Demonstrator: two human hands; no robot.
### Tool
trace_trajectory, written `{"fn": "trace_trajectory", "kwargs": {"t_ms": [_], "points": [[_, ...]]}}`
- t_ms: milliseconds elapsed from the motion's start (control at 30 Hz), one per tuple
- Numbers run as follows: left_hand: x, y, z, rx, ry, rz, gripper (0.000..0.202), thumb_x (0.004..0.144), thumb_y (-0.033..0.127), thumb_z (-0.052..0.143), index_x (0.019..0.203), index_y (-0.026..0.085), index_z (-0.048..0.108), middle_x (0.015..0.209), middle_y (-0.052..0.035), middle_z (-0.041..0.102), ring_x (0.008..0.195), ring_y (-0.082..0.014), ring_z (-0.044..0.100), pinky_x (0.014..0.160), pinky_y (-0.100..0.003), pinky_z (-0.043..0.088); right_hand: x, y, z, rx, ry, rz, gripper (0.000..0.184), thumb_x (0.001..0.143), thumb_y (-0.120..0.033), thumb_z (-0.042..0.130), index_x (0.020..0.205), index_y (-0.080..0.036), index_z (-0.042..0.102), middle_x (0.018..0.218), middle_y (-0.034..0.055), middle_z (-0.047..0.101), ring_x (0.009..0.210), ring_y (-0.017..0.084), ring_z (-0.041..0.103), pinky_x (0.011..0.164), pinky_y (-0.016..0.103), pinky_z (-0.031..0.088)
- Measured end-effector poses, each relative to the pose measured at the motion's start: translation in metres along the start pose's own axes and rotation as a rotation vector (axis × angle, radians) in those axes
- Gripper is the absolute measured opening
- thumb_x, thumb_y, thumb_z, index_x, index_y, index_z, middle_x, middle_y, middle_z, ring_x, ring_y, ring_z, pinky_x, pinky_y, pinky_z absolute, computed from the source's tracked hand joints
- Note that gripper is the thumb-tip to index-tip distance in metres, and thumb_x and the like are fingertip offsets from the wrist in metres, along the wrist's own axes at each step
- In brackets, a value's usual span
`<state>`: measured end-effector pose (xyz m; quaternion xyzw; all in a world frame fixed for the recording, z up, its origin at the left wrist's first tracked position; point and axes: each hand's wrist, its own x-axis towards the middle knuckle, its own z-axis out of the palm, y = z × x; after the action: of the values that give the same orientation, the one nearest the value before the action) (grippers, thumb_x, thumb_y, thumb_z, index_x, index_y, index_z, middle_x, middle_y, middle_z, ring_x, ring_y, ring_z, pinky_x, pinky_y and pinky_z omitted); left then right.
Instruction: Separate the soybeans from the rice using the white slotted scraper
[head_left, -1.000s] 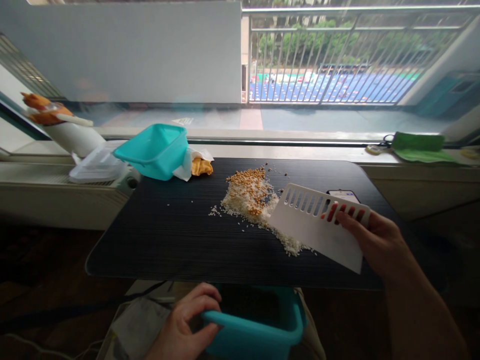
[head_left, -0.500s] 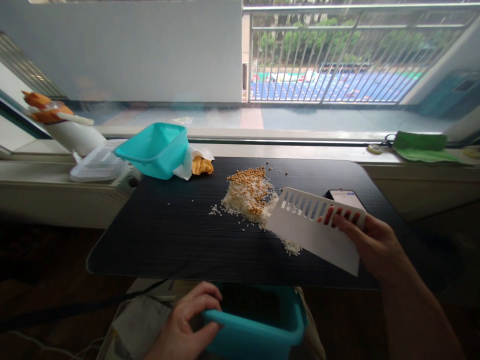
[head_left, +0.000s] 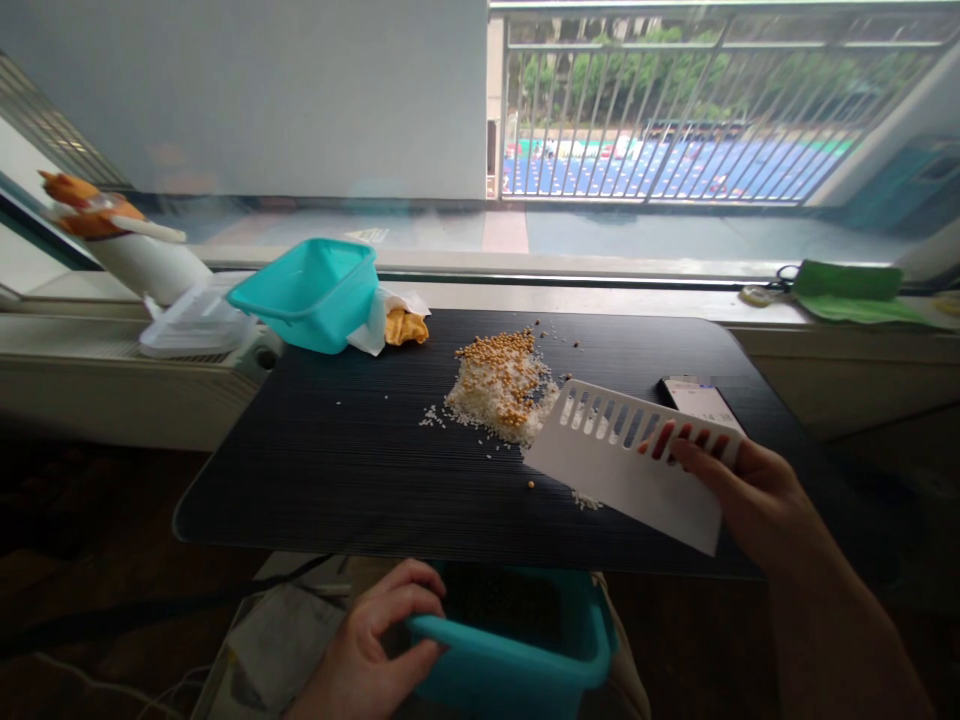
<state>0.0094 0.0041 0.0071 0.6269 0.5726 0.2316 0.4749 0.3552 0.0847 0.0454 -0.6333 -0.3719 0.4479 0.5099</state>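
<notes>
A white slotted plastic divider [head_left: 626,470] is gripped at its right end by my right hand [head_left: 761,490], fingers closed around the slotted edge. Its left end touches or overhangs the right side of a heap of white rice [head_left: 480,400] on the black table. Yellow soybeans [head_left: 506,352] lie over the top and far side of the heap. Some rice grains show below the divider's lower edge, and a single bean sits in front of the heap. Below the table's near edge, my left hand [head_left: 394,625] pinches the rim of a turquoise tub [head_left: 517,650] whose inside is dark.
A second turquoise basket [head_left: 311,295] stands at the table's far left, beside an orange cloth [head_left: 406,327]. The phone [head_left: 701,402] lies behind the divider. On the sill are a clear plastic lid [head_left: 196,325], scissors [head_left: 787,275] and a green cloth [head_left: 851,290].
The divider has shifted slightly, its left end a little lower and nearer me. A single bean now lies apart in front of the heap. My left hand keeps its place on the tub.
</notes>
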Motion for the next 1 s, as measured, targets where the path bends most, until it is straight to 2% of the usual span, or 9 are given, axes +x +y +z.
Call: {"fn": "trace_trajectory", "kwargs": {"t_ms": [100,267,367,500,567,733,800,1000], "points": [[0.000,-0.001,0.000,-0.003,-0.007,0.008,0.017,0.070,0.007,0.062,0.069,0.021,0.070,0.094,-0.0019,0.069,0.090,-0.0195,0.069,0.078,-0.019,0.052,-0.010,0.003,-0.002,-0.048,-0.062,-0.015,0.029,0.061,-0.051,0.085,0.075,-0.026,0.081,0.075,0.0005,0.080,0.064,0.018,0.072,0.056,0.021,0.057],[0.001,-0.001,0.001,-0.007,-0.015,0.038,0.015,0.073,0.008,0.063,0.069,0.020,0.070,0.093,-0.0023,0.068,0.090,-0.0190,0.069,0.079,-0.019,0.052,-0.042,0.004,-0.006,-0.132,-0.128,0.019,0.033,0.061,-0.054,0.083,0.077,-0.026,0.082,0.071,0.0012,0.079,0.062,0.021,0.072,0.054,0.024,0.057],[0.001,-0.002,0.001,-0.010,-0.014,0.052,0.013,0.074,0.010,0.064,0.069,0.020,0.070,0.092,-0.0027,0.068,0.088,-0.0189,0.069,0.077,-0.019,0.052,-0.050,0.000,-0.001,-0.127,-0.096,0.012,0.033,0.060,-0.055,0.083,0.076,-0.025,0.081,0.068,0.0011,0.079,0.059,0.021,0.071,0.051,0.025,0.057],[0.000,-0.005,0.001,-0.005,-0.003,0.012,0.014,0.072,0.008,0.064,0.071,0.021,0.070,0.096,-0.0022,0.068,0.091,-0.0192,0.069,0.077,-0.018,0.052,-0.032,-0.003,0.015,-0.054,0.144,-0.064,0.024,0.069,-0.047,0.081,0.081,-0.026,0.079,0.080,0.0010,0.080,0.072,0.021,0.075,0.064,0.027,0.060],[0.000,-0.006,0.002,-0.007,-0.010,0.001,0.016,0.071,0.007,0.063,0.071,0.021,0.070,0.097,-0.0019,0.068,0.091,-0.0193,0.069,0.077,-0.018,0.052,-0.017,-0.001,0.024,-0.016,0.214,-0.138,0.021,0.071,-0.043,0.080,0.079,-0.023,0.078,0.083,0.0030,0.080,0.079,0.023,0.076,0.073,0.031,0.061],[0.001,-0.005,0.002,-0.002,-0.003,0.009,0.017,0.070,0.006,0.062,0.069,0.021,0.071,0.096,-0.0019,0.069,0.092,-0.0197,0.069,0.077,-0.018,0.052,0.005,0.002,0.040,-0.011,0.168,-0.162,0.027,0.069,-0.044,0.081,0.084,-0.022,0.079,0.080,0.0026,0.080,0.074,0.021,0.075,0.062,0.025,0.059],[0.001,-0.005,0.003,0.004,0.005,0.009,0.018,0.070,0.005,0.061,0.069,0.021,0.071,0.096,-0.0018,0.069,0.092,-0.0197,0.070,0.077,-0.018,0.052,0.007,0.002,0.043,-0.020,0.136,-0.142,0.027,0.070,-0.043,0.081,0.088,-0.023,0.079,0.081,0.0015,0.080,0.073,0.019,0.074,0.060,0.022,0.058],[0.002,-0.007,0.002,0.008,-0.023,0.026,0.017,0.071,0.006,0.061,0.071,0.021,0.071,0.096,-0.0022,0.069,0.091,-0.0196,0.069,0.078,-0.019,0.052,0.005,0.006,0.046,0.036,0.049,-0.098,0.023,0.069,-0.042,0.082,0.084,-0.024,0.079,0.075,-0.0012,0.080,0.065,0.013,0.071,0.058,0.018,0.054]]}}
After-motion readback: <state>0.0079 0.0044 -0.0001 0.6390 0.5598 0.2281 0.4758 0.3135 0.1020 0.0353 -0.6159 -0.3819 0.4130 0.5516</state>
